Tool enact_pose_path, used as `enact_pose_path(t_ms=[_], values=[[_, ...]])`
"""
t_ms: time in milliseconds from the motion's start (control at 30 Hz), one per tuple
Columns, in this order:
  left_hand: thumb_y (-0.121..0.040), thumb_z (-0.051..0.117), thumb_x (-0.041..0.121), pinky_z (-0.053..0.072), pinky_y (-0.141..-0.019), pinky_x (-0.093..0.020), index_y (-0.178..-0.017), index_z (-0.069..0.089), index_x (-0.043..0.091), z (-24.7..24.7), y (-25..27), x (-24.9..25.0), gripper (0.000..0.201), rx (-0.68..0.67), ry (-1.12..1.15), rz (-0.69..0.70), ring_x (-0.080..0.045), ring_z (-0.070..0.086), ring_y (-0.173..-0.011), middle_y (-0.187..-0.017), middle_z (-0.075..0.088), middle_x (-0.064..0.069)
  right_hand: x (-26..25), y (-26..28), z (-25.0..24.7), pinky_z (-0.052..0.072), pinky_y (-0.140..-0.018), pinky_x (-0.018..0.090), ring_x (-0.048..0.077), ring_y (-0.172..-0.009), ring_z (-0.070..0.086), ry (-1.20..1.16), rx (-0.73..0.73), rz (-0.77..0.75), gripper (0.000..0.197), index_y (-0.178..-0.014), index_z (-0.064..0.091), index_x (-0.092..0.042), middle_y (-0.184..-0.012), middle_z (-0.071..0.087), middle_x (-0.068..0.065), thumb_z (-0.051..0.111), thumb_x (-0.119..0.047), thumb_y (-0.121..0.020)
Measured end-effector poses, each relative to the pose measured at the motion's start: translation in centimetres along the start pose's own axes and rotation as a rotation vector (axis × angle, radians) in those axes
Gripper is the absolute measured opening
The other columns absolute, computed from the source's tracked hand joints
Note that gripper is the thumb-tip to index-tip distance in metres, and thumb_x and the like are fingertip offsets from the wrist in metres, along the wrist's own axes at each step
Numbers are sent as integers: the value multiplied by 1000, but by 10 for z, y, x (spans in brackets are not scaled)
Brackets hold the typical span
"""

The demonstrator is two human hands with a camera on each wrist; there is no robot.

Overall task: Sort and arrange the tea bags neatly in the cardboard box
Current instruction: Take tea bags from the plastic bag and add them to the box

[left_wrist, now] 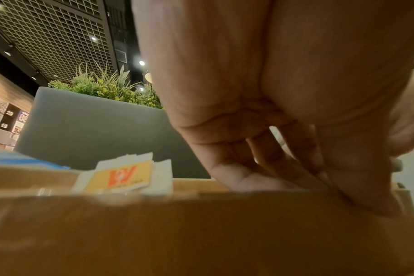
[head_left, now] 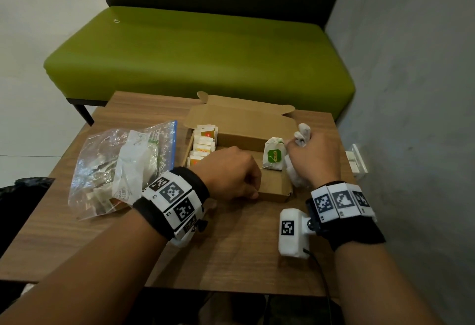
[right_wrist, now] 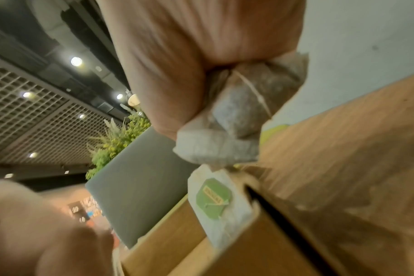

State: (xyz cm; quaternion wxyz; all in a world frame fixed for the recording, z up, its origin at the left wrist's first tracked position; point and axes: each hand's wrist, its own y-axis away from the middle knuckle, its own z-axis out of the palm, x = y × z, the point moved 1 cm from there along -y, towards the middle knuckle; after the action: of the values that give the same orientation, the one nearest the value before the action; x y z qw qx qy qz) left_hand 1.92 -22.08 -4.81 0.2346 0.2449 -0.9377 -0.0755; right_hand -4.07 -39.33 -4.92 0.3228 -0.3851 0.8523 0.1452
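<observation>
An open cardboard box (head_left: 272, 193) lies on the wooden table (head_left: 231, 255). Yellow-tagged tea bags (head_left: 204, 142) (left_wrist: 123, 177) stand in a row at its left end. One green-tagged tea bag (head_left: 274, 155) (right_wrist: 215, 201) stands upright at the right end. My left hand (head_left: 255, 183) (left_wrist: 296, 183) reaches over the front wall with fingers curled, and a thin string runs from that bag to its fingertips. My right hand (head_left: 313, 155) (right_wrist: 189, 74) hovers just right of the box and grips a bunch of white tea bags (head_left: 302, 133) (right_wrist: 239, 115).
A clear zip bag (head_left: 120, 165) with more tea bags lies left of the box. The box lid flap (head_left: 239, 116) stands open at the back. A green bench (head_left: 200, 52) sits behind the table, a grey wall on the right, with a white fitting (head_left: 356, 160) low on it.
</observation>
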Motion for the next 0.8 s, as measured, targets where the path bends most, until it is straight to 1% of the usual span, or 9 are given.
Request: enact_pose_path(t_ms=[67, 200, 267, 300, 400, 567, 667, 733, 800], values=[[-89, 67, 40, 50, -72, -28, -94, 73, 27, -1, 0, -3, 15, 33, -12, -19, -6, 60, -82, -91, 68, 11, -2, 0, -7, 35, -52, 25, 16, -66, 52, -153, 21, 33, 27, -72, 56, -15, -70, 54, 1, 65, -29, -94], [-90, 66, 41, 47, -70, -26, -96, 73, 27, -1, 0, -7, 16, 61, -41, -35, -7, 59, -83, -95, 68, 9, -10, 5, -10, 50, -63, 28, 15, -69, 63, -573, 4, 138, 25, -76, 53, -24, -75, 61, -3, 73, -26, -90], [-91, 64, 43, 52, -73, -30, -98, 72, 26, -3, 1, -7, 20, 100, -39, -42, -9, 60, -84, -97, 68, 7, -12, 6, -4, 54, -50, 27, 13, -57, 69, -754, -18, 223, 18, -84, 58, -18, -73, 66, -1, 74, -22, -90], [-92, 61, 47, 54, -74, -32, -98, 71, 26, -6, 3, -7, 24, 152, -18, -42, -9, 61, -82, -95, 69, 7, -13, 5, 0, 52, -45, 27, 12, -52, 68, -832, -37, 267, 16, -90, 61, -13, -73, 68, 1, 74, -21, -90], [-93, 52, 58, 54, -66, -36, -88, 71, 24, -18, 7, -1, 39, 430, 155, -20, -9, 62, -70, -78, 69, 8, -17, 1, 10, 55, -54, 32, 19, -60, 71, -1035, -116, 365, 24, -105, 65, -6, -77, 71, 5, 73, -25, -92], [-84, 66, 58, 48, -57, -29, -79, 67, 21, -17, 7, 17, 37, 537, 422, -39, -8, 60, -62, -68, 66, 5, -25, 3, 21, 47, -44, 26, 18, -54, 63, -1147, -271, 458, 26, -87, 59, -18, -72, 63, 2, 65, -42, -95], [-92, 63, 44, 55, -61, -39, -79, 66, 18, -12, 4, 16, 29, 605, 495, -39, -13, 65, -64, -69, 68, 2, -28, 5, 27, 56, -56, 35, 28, -75, 71, -1277, -350, 475, 27, -102, 62, -11, -97, 70, 16, 66, -37, -96], [-97, 59, 37, 56, -58, -36, -83, 68, 18, -14, 5, 12, 25, 645, 602, -67, -13, 67, -64, -71, 70, 1, -30, 9, 27, 60, -67, 42, 34, -91, 71, -1356, -391, 488, 40, -123, 57, 1, -118, 66, 26, 64, -29, -97], [-98, 59, 32, 54, -52, -30, -89, 71, 16, -17, 5, 7, 22, 675, 716, -109, -12, 67, -61, -76, 72, -3, -30, 12, 27, 61, -78, 46, 35, -101, 69, -1403, -428, 493, 48, -134, 53, 7, -124, 63, 26, 62, -23, -97]])
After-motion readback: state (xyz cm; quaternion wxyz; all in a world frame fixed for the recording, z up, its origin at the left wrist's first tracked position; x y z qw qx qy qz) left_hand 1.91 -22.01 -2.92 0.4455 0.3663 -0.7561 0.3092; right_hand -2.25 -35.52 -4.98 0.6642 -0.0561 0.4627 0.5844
